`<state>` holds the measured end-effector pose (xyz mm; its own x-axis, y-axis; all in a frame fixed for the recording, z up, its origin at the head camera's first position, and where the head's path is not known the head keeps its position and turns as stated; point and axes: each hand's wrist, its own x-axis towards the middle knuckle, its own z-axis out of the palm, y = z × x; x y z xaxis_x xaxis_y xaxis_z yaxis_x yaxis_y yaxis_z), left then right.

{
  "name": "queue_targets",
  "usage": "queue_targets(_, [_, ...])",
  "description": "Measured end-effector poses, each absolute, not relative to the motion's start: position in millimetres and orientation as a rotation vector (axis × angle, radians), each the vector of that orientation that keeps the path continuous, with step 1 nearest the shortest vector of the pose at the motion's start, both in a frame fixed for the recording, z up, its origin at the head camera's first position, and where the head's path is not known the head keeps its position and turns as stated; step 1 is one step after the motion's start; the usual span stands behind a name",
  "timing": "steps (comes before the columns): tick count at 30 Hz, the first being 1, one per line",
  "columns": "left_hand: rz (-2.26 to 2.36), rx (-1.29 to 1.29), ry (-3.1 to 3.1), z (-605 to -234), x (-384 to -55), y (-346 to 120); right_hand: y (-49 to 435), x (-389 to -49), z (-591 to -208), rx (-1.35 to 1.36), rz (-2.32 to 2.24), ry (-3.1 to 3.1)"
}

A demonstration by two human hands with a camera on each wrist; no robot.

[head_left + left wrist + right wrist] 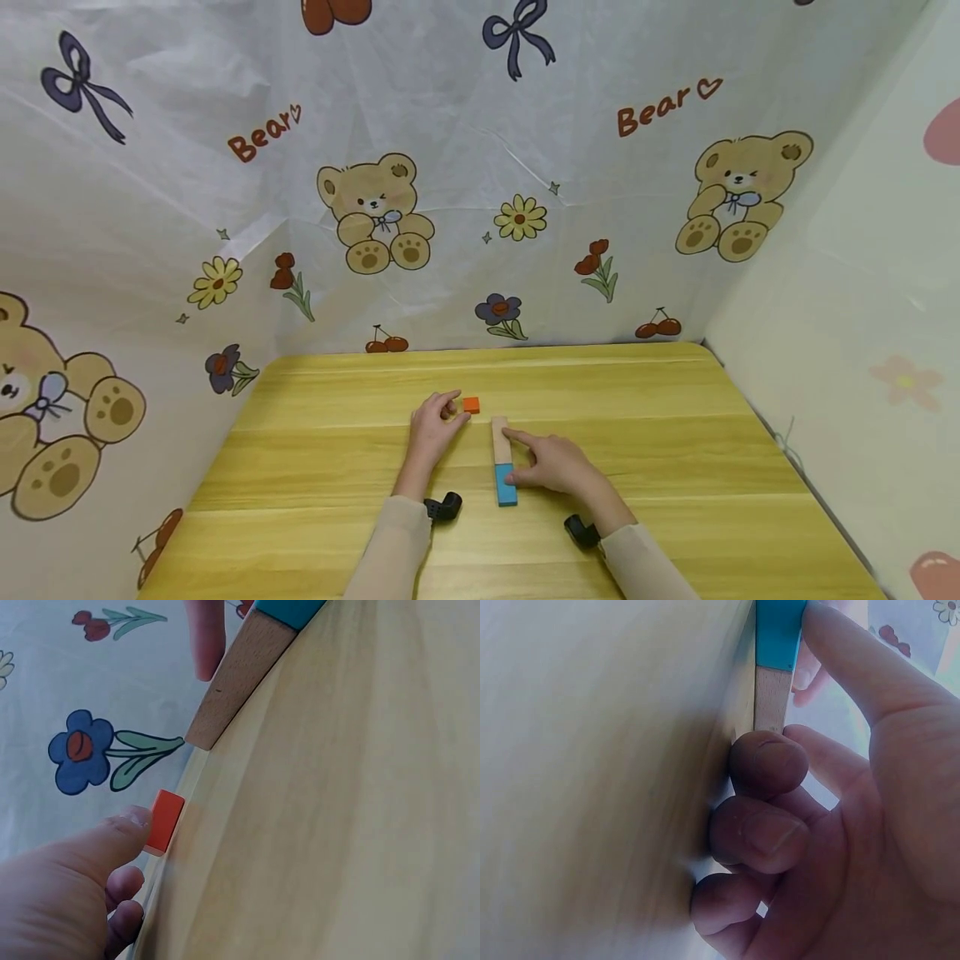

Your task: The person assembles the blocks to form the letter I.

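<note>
A small orange block (471, 405) lies on the wooden table, with my left hand (433, 429) just left of it. Thumb and forefinger are spread apart, their tips close to the block; in the left wrist view the thumb (120, 836) overlaps the orange block (166, 821). A plain wood block (501, 440) and a blue block (506, 485) lie end to end in a line. My right hand (558, 465) rests beside them, its forefinger on the plain block and its thumb at the blue one. Its other fingers (759, 836) curl in loosely near the tabletop.
The yellow wooden table (315, 475) reaches back to a white cloth wall (450, 108) printed with bears and flowers. A pale wall (847, 275) borders the right side. Black wrist cameras sit on the left wrist (444, 507) and the right wrist (582, 531).
</note>
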<state>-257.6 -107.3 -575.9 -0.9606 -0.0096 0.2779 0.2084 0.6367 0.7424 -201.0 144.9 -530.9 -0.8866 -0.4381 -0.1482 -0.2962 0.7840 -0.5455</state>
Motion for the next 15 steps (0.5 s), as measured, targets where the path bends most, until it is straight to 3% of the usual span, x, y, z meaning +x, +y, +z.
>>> queue_targets(15, [-1.094,-0.162,-2.650,-579.3,-263.3,-105.6,145.0,-201.7,-531.5,-0.578,-0.765,2.714])
